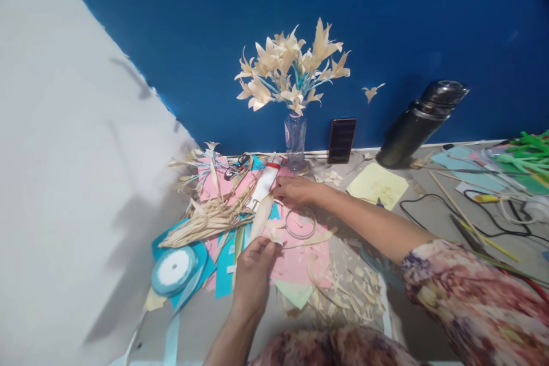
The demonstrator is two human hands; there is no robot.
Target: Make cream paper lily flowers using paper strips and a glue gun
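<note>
A pale strip of dried corn husk (261,216) stretches between my two hands above the pink paper. At its lower end, the fingers of my left hand (253,266) are pinched together, beside a small cream husk piece (278,234). My right hand (297,191) has its fingers closed at the strip's upper end, close to a white tube with a red band (266,180); the fingertips are partly hidden. Left of the hands lies a bundle of dried husk strips (201,222). A clear ring-shaped roll (301,235) rests just below my right hand.
Husk flowers stand in a clear bottle (295,140) by the blue wall, with a phone (342,140) and a tilted dark flask (418,126) to its right. A blue ribbon spool (174,270) lies left. Husk scraps (349,291), yellow paper (377,186) and cables (422,197) spread rightward.
</note>
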